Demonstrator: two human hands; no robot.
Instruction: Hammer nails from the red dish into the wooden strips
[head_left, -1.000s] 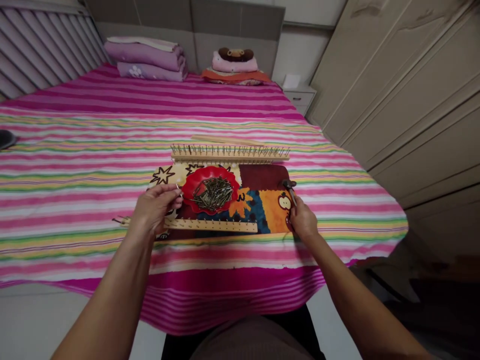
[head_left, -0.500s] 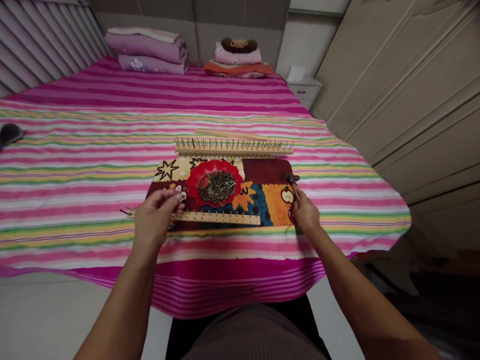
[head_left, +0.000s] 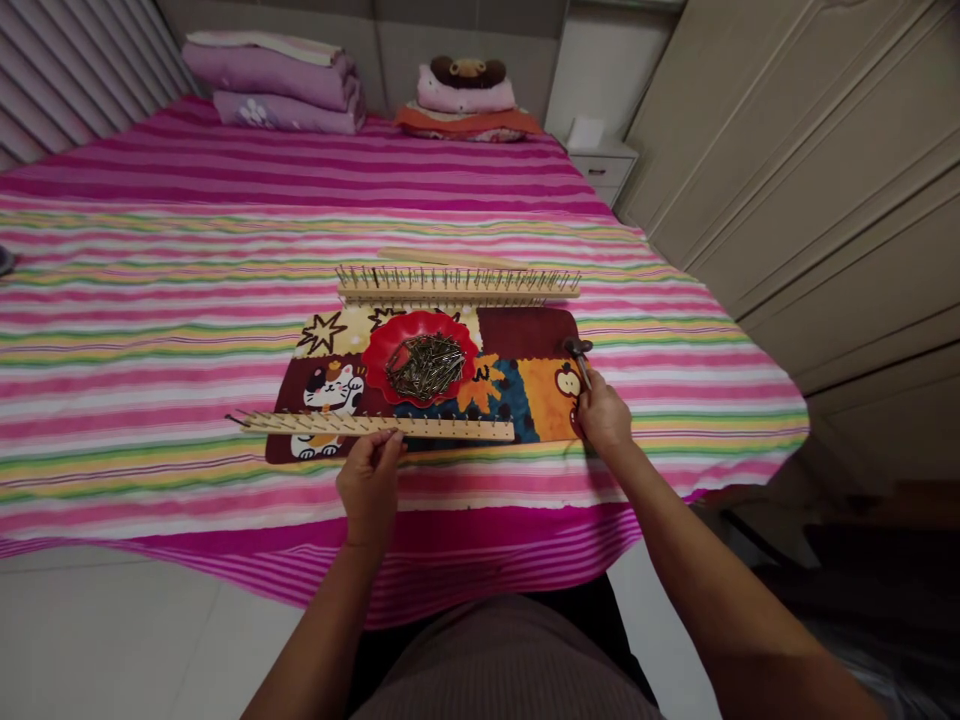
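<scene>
My right hand (head_left: 604, 415) is wrapped around the handle of a hammer (head_left: 579, 352), its dark head raised over the right end of the mat. My left hand (head_left: 371, 480) has thumb and fingers pinched together at the front edge of a pale wooden strip (head_left: 457, 429); whatever is between the fingertips is too small to make out. A row of nails stands along this strip, those at its left end leaning. Behind it, a red scalloped bowl (head_left: 379, 350) holds a heap of loose nails (head_left: 427, 366).
Under the bowl lies a patterned mat (head_left: 525, 330) on a striped bedspread (head_left: 150, 350). Beyond it are nail-studded wooden strips (head_left: 457, 292) and a plain strip (head_left: 450, 258). Folded bedding (head_left: 277, 85) and a pillow stack (head_left: 469, 100) sit far back; a wardrobe (head_left: 787, 180) stands right.
My left hand has moved right and toward me, from above the strip's left part to its front edge near the middle. The right hand keeps hold of the hammer in nearly the same place.
</scene>
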